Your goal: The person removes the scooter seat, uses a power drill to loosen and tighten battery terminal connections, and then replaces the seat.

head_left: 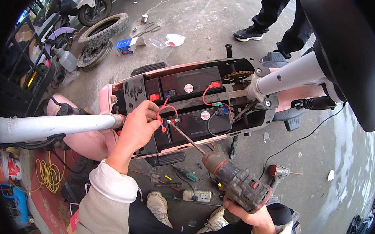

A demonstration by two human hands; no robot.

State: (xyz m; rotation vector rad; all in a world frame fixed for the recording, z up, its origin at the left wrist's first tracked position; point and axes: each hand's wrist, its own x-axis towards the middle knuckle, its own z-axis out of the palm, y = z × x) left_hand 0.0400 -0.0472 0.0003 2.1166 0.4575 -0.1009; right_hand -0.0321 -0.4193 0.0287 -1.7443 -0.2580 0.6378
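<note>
An electric scooter (206, 96) lies on its side on the concrete floor (203, 18), its deck cover off and the black batteries (192, 104) exposed in the open bay. The left hand (140, 124) rests on the bay's near end, fingers curled round a red cable (164, 111) beside a battery terminal. The right hand (256, 215) is closed tight round the grip of a worn cordless drill (235, 183), below the scooter, and the drill's long bit (186, 136) points up at that same terminal, its tip just beside the left fingers. Judging from this, the wiring work is midway: red and black leads already run between the batteries, while this terminal is in hand and the cover is not back on. Screwdrivers (179, 173) lie on the floor below the scooter.
</note>
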